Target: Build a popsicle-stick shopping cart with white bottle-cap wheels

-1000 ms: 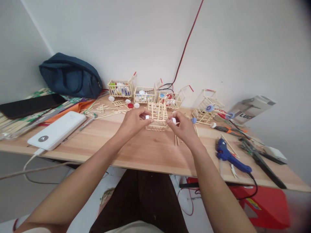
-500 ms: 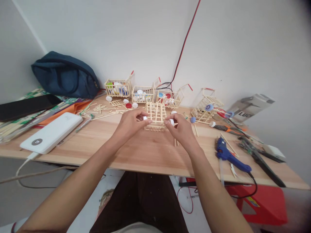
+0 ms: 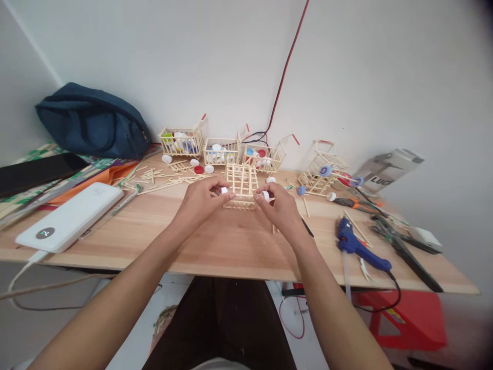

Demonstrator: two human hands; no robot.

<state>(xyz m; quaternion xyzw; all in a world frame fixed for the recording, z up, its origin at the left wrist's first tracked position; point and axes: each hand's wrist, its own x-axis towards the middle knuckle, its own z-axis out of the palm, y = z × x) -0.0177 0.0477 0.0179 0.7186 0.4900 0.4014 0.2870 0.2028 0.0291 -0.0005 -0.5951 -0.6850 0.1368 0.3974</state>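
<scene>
A small cart frame of thin wooden sticks stands on the table between my hands. My left hand is closed at its left side, thumb and forefinger pinched round a white bottle cap. On the other side my right hand pinches a second white bottle cap. A stick runs across the frame between the two sets of fingertips; whether the caps are fixed to it I cannot tell. Just behind my right fingers lies another white cap.
Finished stick carts filled with caps line the wall. Loose sticks lie left of my hands. A blue glue gun, pliers and cutters are at right; a white power bank and blue bag at left.
The view has shifted slightly, so everything sits a little further left. Both hands keep their pinch at the cart frame's sides, with hardly any movement.
</scene>
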